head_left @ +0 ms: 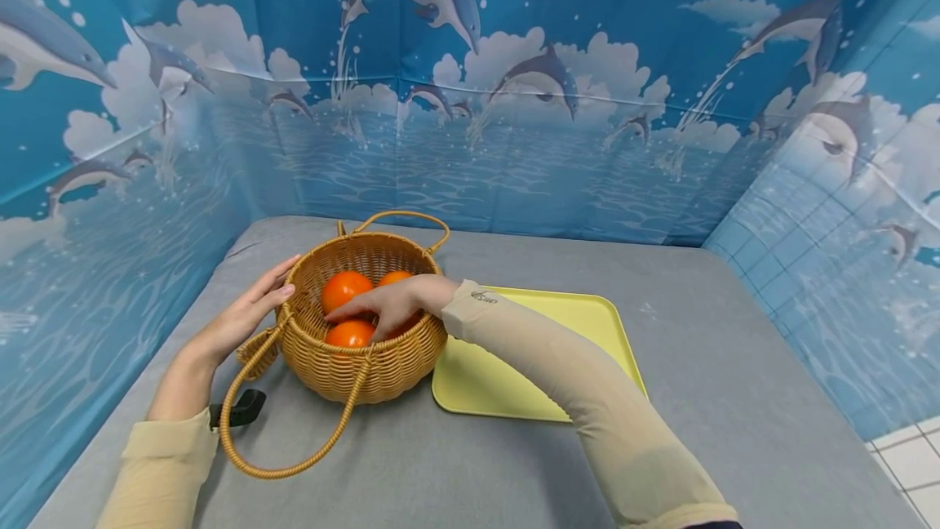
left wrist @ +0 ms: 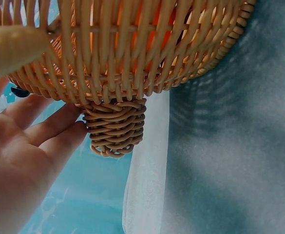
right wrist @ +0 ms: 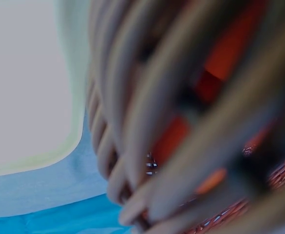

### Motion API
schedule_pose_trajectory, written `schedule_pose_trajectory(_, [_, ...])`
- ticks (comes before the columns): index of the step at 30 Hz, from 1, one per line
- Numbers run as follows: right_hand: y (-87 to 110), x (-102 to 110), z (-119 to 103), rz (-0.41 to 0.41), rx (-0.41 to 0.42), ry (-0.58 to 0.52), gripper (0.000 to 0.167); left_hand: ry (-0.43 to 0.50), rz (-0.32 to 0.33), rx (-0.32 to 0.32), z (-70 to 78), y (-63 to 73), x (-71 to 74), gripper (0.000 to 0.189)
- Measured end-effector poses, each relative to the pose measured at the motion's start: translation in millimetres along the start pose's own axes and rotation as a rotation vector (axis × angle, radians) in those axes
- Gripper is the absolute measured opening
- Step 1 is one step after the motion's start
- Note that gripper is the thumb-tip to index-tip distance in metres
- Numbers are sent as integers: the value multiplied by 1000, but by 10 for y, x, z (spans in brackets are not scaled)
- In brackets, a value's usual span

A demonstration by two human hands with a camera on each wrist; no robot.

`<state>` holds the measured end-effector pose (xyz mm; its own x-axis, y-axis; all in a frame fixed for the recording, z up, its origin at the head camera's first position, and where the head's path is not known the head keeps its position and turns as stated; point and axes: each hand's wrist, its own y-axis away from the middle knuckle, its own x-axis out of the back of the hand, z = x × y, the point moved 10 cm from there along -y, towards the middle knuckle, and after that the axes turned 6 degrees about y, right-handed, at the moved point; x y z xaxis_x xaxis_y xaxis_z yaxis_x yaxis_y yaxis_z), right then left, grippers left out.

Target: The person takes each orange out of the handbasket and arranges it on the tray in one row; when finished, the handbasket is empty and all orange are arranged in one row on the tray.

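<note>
A round wicker basket (head_left: 367,370) holds several smooth orange fruits (head_left: 347,291), whose exact kind I cannot tell. My left hand (head_left: 242,313) rests against the basket's left side with its fingers extended. In the left wrist view, the fingertips of that left hand (left wrist: 40,141) touch the wicker beside a small woven ear-like piece (left wrist: 115,127). My right hand (head_left: 396,300) reaches down inside the basket, thumb and forefinger on either side of the front fruit (head_left: 351,334). Its other fingers are hidden, so a firm hold cannot be made out. The right wrist view shows mostly blurred wicker (right wrist: 132,97).
A yellow tray (head_left: 485,386) lies right of the basket, under my right forearm. One basket handle (head_left: 294,472) hangs toward me; the other (head_left: 404,214) stands at the back. The grey tabletop (head_left: 705,366) meets a dolphin-print curtain (head_left: 477,153) at the back and sides.
</note>
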<state>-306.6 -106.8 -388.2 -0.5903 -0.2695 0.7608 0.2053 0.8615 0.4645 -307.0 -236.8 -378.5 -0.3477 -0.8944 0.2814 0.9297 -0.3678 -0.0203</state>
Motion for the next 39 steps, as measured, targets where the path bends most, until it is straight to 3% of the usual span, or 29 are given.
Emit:
schedule_pose_trajectory(14, [4,-13,14,-9,-24,-14,61,-2,4,3,2,5,-10,61])
schedule_pose_trajectory(31, [22,24,-20,27,-30,-21,64,-11,9,-6,22,18,-11,60])
schedule_pose_trajectory(39, [48,83,-6,91,9,-35,66,-11,3,4,4,14,-21,61])
